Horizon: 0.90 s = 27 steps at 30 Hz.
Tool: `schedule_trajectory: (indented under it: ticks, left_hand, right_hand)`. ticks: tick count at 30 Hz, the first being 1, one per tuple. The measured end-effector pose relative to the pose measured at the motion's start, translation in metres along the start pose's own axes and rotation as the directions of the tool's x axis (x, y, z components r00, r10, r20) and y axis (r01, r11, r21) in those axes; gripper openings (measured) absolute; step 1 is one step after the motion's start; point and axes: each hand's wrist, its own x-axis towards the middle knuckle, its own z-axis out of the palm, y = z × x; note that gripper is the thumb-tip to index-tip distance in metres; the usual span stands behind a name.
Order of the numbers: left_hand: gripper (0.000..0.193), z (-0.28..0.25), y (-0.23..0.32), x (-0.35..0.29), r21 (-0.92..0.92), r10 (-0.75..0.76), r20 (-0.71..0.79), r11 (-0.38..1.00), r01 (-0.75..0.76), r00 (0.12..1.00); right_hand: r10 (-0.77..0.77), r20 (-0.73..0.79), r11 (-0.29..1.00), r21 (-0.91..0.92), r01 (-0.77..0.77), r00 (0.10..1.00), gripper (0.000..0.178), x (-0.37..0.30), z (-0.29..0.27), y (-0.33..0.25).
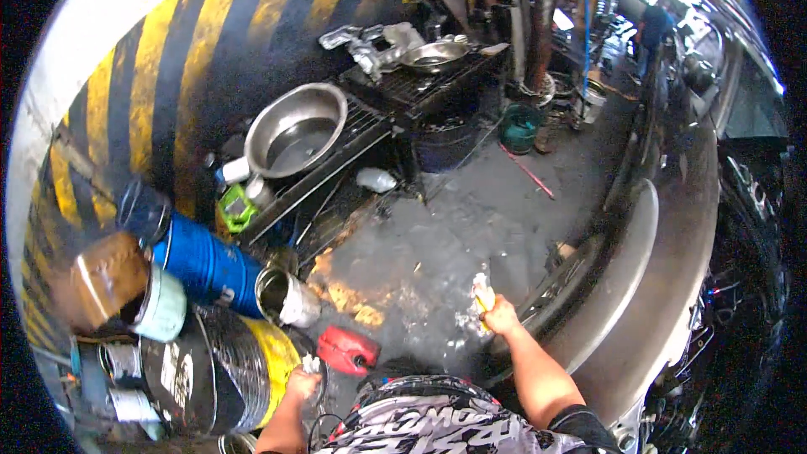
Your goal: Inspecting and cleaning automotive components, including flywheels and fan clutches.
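Note:
My right hand (502, 317) reaches forward at the lower right, closed around a yellow-handled brush (482, 289). Its whitish end points away from me; the exact kind of bristle or tip is too small to tell. Lower left of the middle, my left hand (303, 384) is closed on a small whitish wad (311, 364), perhaps a rag. Just beyond that hand lies a red plastic jug (346, 349). To its left stands a black drum with a yellow band (282, 361).
A metal rack (353, 139) along the striped wall carries a large steel basin (252, 147) and a smaller bowl (435, 54). Left are a blue drum (206, 265) and a whitish bucket (300, 303). Large curved panels (622, 286) stand on the right. Farther off is a person (651, 34).

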Motion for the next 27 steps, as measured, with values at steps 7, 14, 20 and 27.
schedule_trajectory:
  ticks: [7,14,20,27]
  left_hand:
    - [0.039,0.034,0.121,0.127,0.18,0.118,0.082,0.975,-0.131,0.99]
    - [0.029,0.082,0.29,0.266,0.207,0.232,0.434,0.915,-0.347,0.871]
    - [0.029,0.155,0.51,0.368,0.513,0.289,0.702,0.43,-0.743,0.651]
    - [0.043,0.27,0.767,0.382,0.437,0.391,0.573,0.598,-0.672,0.72]
  right_hand:
    - [0.097,-0.132,0.981,0.179,-0.072,0.986,0.061,0.059,-0.071,0.013]
    - [0.346,-0.234,0.933,0.191,-0.305,0.909,0.056,0.141,-0.112,0.067]
    - [0.51,-0.266,0.851,0.018,-0.525,0.818,0.045,0.163,-0.091,0.15]
    - [0.525,0.082,0.851,-0.014,-0.525,0.847,0.031,0.223,-0.064,0.187]
